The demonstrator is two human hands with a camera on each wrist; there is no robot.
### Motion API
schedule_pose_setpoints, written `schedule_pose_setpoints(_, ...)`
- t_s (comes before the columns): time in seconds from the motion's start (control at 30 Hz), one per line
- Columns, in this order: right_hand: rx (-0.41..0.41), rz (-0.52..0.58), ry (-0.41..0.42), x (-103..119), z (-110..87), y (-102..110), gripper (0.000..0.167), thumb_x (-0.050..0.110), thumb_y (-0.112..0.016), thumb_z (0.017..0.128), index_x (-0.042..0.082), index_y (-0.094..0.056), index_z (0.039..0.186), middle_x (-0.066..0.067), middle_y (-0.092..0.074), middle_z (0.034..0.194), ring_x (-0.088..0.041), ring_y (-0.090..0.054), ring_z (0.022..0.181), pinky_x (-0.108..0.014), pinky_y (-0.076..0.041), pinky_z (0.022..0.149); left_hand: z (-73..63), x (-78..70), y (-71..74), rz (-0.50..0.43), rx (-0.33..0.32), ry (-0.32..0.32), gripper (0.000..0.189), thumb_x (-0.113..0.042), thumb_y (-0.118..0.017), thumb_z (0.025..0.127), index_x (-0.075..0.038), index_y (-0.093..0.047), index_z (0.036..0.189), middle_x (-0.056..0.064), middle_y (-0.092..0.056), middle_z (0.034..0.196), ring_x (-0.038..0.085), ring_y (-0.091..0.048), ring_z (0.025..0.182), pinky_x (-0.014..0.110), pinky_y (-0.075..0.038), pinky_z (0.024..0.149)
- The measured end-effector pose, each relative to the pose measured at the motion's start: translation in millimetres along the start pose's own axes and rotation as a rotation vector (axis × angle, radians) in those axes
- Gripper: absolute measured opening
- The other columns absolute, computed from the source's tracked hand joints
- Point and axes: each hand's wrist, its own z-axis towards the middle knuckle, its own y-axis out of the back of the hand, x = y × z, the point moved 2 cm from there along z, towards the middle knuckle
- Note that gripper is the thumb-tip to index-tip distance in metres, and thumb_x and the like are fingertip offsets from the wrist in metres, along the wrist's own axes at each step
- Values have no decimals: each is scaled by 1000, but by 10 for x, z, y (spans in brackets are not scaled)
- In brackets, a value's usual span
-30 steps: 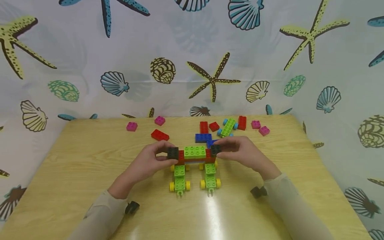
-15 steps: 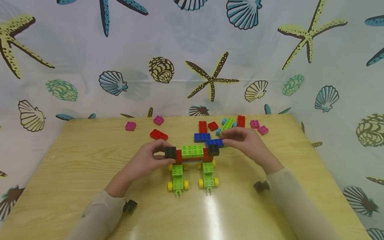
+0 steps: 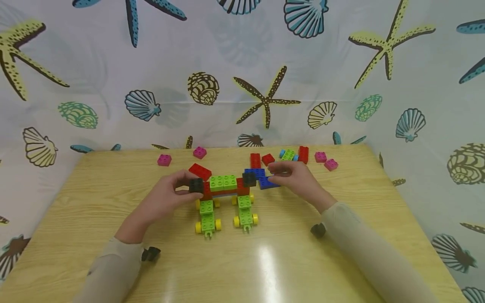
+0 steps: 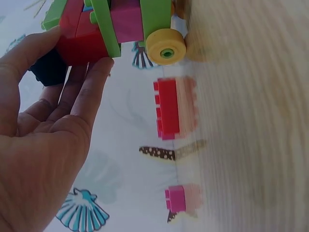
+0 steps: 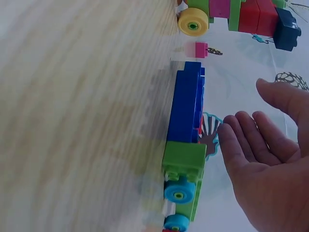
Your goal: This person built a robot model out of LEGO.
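Note:
A toy-brick model point(image 3: 223, 182) stands on two green wheeled bases with yellow wheels point(image 4: 165, 47). Light-green bricks top its crosspiece, red bricks flank them, and a black brick point(image 3: 249, 179) juts out at each end. My left hand point(image 3: 168, 195) grips the left end; in the left wrist view the thumb lies on the red brick point(image 4: 82, 41) and the fingers reach around from the other side. Off the model's right end, my right hand point(image 3: 297, 179) is held with nothing in it, fingers relaxed, over the blue bricks point(image 3: 268, 183). The right wrist view shows its palm.
Behind the model lie loose red bricks point(image 3: 200, 171), pink bricks point(image 3: 164, 160) and a green wheeled base point(image 3: 288, 155) with light-blue wheels. The wooden table point(image 3: 106, 189) ends at a hanging cloth point(image 3: 170, 122) printed with shells and starfish.
My right hand has let go of the model's right black brick and drawn away from it. With my left hand still gripping it, the model has shifted left and slightly back.

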Motion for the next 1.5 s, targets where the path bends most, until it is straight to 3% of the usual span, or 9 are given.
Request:
schedule_pose_setpoints(0.2, -18, -63, -12, 73, 182, -125, 50, 26, -81, 105, 9, -69, 150, -13, -72, 152, -34, -68, 144, -50, -57, 121, -8, 126, 169, 24, -36, 24, 38, -24, -81, 105, -9, -69, 138, 15, -70, 145, 42, -66, 140, 21, -58, 104)
schedule_pose_setpoints(0.33, -43, -121, -20, 111, 284, -197, 49, 22, -80, 105, 6, -68, 150, -15, -71, 153, -37, -67, 145, -52, -54, 125, -7, 160, 245, 10, -47, 43, 42, -27, -81, 105, -10, -68, 141, 14, -68, 148, 41, -64, 143, 15, -56, 101)
schedule_pose_setpoints(0.53, -69, -210, -60, 93, 346, -261, 45, 18, -80, 105, 5, -69, 147, -14, -73, 149, -35, -70, 137, -49, -57, 121, -6, 174, 292, 0, -47, 48, 43, -29, -82, 105, -10, -67, 141, 13, -67, 150, 39, -63, 143, 14, -56, 101)
schedule_pose_setpoints(0.87, -11, -329, -43, 146, 355, -250, 34, 16, -82, 103, 8, -76, 135, -11, -77, 137, -31, -70, 128, -49, -59, 118, -20, 160, 327, -10, -52, 45, 42, -26, -82, 105, -8, -67, 140, 15, -67, 149, 41, -64, 143, 12, -55, 101)
schedule_pose_setpoints(1.17, 23, -367, -73, 163, 365, -328, 44, 23, -84, 102, 8, -75, 142, -12, -75, 143, -31, -69, 130, -49, -57, 120, -24, 160, 312, -22, -52, 42, 42, -24, -81, 105, -8, -66, 141, 16, -66, 150, 41, -64, 142, 13, -57, 99)
schedule_pose_setpoints(1.5, 37, -408, -90, 89, 309, -267, 41, 19, -85, 100, 5, -76, 137, -12, -79, 133, -29, -73, 124, -48, -60, 115, -38, 167, 328, -16, -49, 46, 43, -26, -81, 105, -8, -66, 141, 16, -66, 151, 42, -63, 143, 14, -57, 101)
